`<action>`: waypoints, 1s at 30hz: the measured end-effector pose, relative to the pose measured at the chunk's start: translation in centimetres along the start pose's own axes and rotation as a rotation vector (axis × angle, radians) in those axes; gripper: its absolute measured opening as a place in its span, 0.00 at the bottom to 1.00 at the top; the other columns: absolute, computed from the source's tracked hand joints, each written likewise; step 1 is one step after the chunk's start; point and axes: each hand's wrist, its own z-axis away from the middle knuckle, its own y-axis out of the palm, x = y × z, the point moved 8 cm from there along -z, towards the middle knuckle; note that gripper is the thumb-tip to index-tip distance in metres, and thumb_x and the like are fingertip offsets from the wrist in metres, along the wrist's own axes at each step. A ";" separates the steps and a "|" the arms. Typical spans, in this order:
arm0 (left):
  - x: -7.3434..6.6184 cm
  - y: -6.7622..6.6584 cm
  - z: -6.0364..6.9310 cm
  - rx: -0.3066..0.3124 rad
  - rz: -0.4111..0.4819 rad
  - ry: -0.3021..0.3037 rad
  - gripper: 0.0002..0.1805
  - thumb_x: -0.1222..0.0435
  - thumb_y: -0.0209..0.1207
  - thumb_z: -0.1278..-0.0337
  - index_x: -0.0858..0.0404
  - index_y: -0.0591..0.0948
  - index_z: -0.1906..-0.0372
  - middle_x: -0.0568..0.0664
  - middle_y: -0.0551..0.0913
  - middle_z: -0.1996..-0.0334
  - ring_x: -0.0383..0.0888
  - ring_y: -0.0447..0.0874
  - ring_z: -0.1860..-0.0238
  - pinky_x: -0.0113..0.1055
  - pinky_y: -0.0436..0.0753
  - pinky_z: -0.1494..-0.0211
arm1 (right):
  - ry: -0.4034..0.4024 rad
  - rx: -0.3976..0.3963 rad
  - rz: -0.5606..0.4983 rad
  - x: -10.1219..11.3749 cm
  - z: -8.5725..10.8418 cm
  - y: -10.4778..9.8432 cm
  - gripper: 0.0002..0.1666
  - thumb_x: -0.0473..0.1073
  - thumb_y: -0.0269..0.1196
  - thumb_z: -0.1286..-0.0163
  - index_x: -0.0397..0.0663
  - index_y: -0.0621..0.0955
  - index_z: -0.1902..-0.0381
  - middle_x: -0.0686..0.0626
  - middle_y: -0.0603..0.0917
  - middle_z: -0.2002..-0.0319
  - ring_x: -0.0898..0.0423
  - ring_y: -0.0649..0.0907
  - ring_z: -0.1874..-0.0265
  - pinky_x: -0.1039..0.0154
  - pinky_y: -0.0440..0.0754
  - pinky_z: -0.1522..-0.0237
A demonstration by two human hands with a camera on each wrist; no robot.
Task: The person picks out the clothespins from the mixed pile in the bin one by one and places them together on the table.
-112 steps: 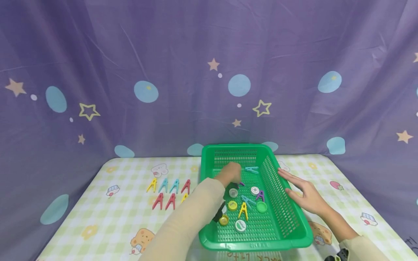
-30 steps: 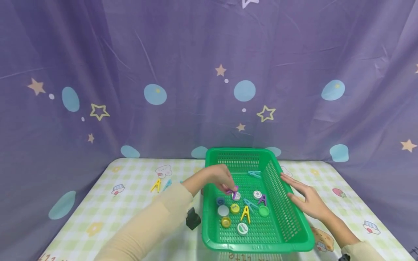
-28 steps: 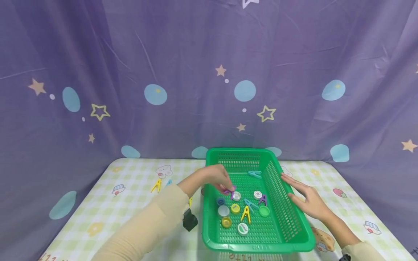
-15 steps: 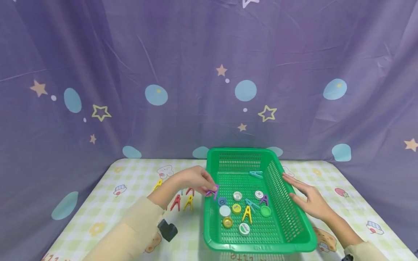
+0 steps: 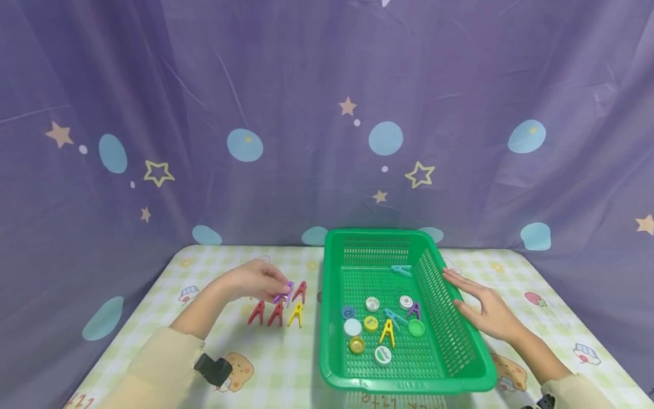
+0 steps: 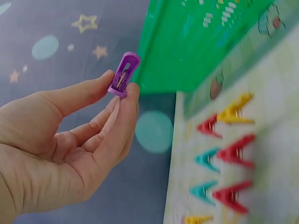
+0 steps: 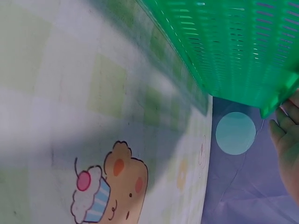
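My left hand (image 5: 255, 279) pinches a purple clothespin (image 6: 125, 72) between thumb and fingertips, above the tablecloth left of the green basket (image 5: 409, 387). Around it stand laid-out clothespins: a red clothespin (image 5: 276, 314), more red ones, a yellow clothespin (image 5: 296, 314), and blue clothespins (image 6: 207, 159), which the hand hides in the head view. The right hand (image 5: 485, 309) rests with extended fingers on the basket's right rim. Inside the basket lie another purple clothespin (image 5: 414, 311), a yellow clothespin (image 5: 388, 333) and two blue ones, one toward the back (image 5: 401, 270).
Several bottle caps share the basket floor, among them a green cap (image 5: 416, 328), a gold cap (image 5: 357, 345) and a white cap (image 5: 382, 355). A checked tablecloth (image 5: 168, 341) covers the table. Behind it hangs a purple curtain (image 5: 296, 187).
The left hand has picked the purple clothespin from the basket and carried it left over the rim to the rows of clothespins. The right hand stays at the rim.
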 end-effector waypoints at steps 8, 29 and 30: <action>3.0 -2.6 1.6 -0.060 0.018 -0.052 0.18 0.66 0.63 0.42 0.75 0.79 0.52 0.54 0.85 0.62 0.41 0.85 0.62 0.39 0.87 0.51 | 0.003 0.039 0.099 -0.1 -0.2 0.0 0.31 0.38 0.62 0.37 0.48 0.72 0.34 0.46 0.74 0.33 0.79 0.56 0.31 0.84 0.54 0.35; 10.0 -5.3 1.3 -0.189 0.025 -0.210 0.17 0.69 0.60 0.42 0.80 0.78 0.54 0.52 0.86 0.69 0.39 0.83 0.69 0.39 0.87 0.57 | -0.037 0.068 0.135 0.0 -0.5 0.0 0.33 0.37 0.63 0.39 0.45 0.72 0.34 0.40 0.75 0.35 0.80 0.55 0.31 0.88 0.49 0.36; 10.4 -5.4 1.2 -0.204 0.024 -0.220 0.16 0.69 0.60 0.42 0.80 0.78 0.54 0.53 0.86 0.69 0.40 0.83 0.69 0.38 0.87 0.58 | -0.033 0.069 0.135 0.0 -0.5 0.0 0.33 0.37 0.63 0.39 0.45 0.72 0.34 0.41 0.75 0.35 0.80 0.55 0.31 0.88 0.49 0.36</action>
